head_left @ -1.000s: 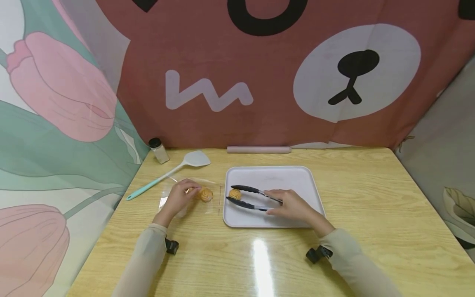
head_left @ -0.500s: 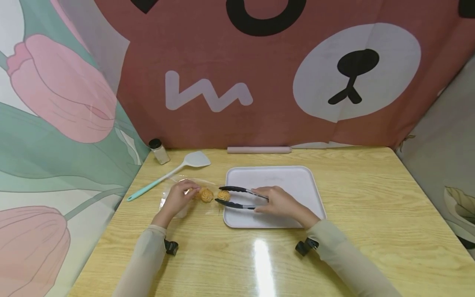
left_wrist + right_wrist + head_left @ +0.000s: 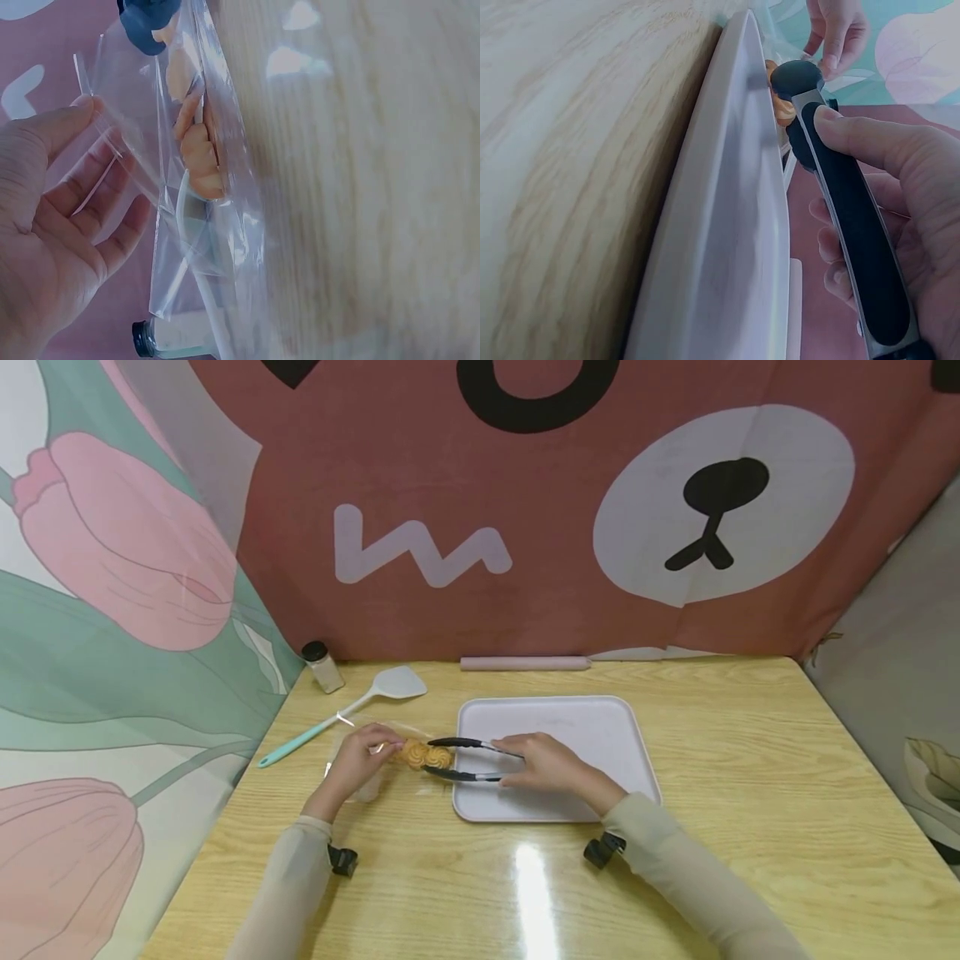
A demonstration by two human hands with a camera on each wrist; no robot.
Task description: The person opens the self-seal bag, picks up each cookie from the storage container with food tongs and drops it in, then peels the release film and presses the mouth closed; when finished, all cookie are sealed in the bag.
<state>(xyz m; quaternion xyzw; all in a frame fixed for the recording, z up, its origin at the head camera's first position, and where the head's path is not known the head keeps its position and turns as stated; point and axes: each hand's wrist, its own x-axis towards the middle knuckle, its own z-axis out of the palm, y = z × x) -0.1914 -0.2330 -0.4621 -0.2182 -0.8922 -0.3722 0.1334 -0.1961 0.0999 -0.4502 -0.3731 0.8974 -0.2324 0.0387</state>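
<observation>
My left hand (image 3: 362, 764) pinches the edge of a clear plastic bag (image 3: 244, 240) between thumb and fingers. Swirled golden cookies (image 3: 201, 161) show through the film in the left wrist view. My right hand (image 3: 553, 766) grips black-and-silver tongs (image 3: 855, 225) from the right, thumb on one arm. Between the dark tong tips sits one swirled cookie (image 3: 439, 758), beside another cookie (image 3: 415, 753) near my left fingers. The tips reach past the left rim of a white tray (image 3: 555, 714) to the bag. Whether the tongs' cookie touches its neighbour, I cannot tell.
A spatula (image 3: 345, 708) with a mint handle lies behind the bag. At the back left stands a black-lidded jar (image 3: 322, 668). A pale pink rod (image 3: 525, 663) lies along the table's back edge, against the printed cloth.
My right hand has moved left with the tongs, carrying their cookie from above the tray to the bag beside the other cookie. My left hand has stayed nearly still.
</observation>
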